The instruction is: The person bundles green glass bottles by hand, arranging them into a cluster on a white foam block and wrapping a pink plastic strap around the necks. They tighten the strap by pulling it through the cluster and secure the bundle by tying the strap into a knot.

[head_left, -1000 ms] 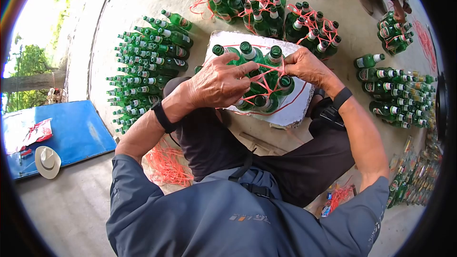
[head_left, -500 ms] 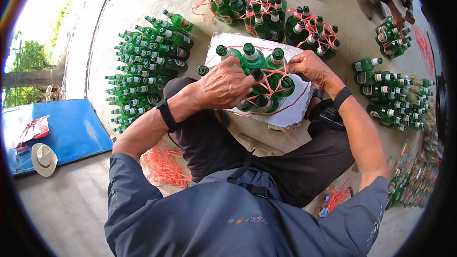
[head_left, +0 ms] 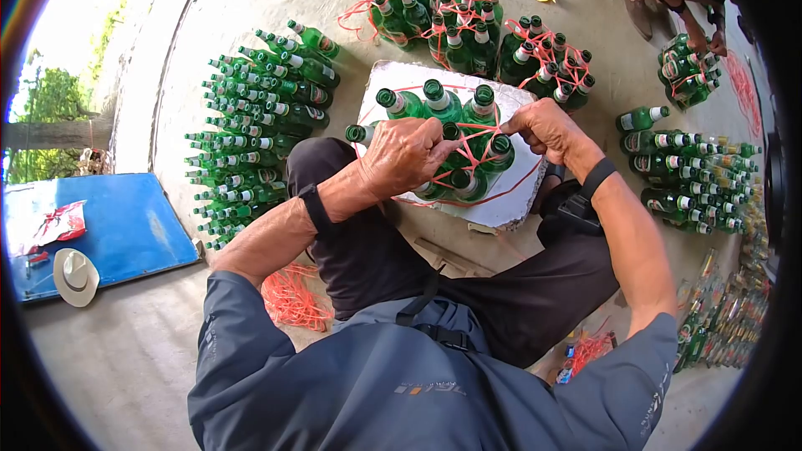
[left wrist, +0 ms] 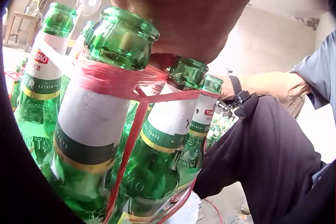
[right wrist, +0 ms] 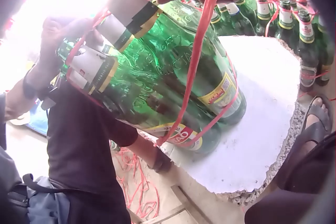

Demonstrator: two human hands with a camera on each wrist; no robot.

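Observation:
Several green glass beer bottles [head_left: 443, 103] stand bunched on a white slab [head_left: 522, 200], bound round their necks and bodies with red plastic string [right wrist: 193, 71]. My right hand [head_left: 551, 129] pinches a strand beside the bunch's right side; in the right wrist view it runs taut down the bottles from the fingers. My left hand [head_left: 405, 154] is over the bunch's left side, fingers curled at the string, thumb pointing right. The left wrist view shows that hand [left wrist: 173, 14] close above the necks, with string wrapped round a near bottle [left wrist: 94, 113]; its fingertips are hidden.
Tied bottle bundles [head_left: 480, 38] stand beyond the slab. Loose green bottles [head_left: 267, 117] fill the left floor, more bottles [head_left: 668, 159] the right. A tangle of red string [head_left: 292, 296] lies by my left leg. Another person's hands [head_left: 706, 42] are at a bundle, far right.
My left hand has rolled over, its back now turned up and the thumb pointing right. The right hand has shifted slightly right and down, still pinching the string. The bunch stays on the slab.

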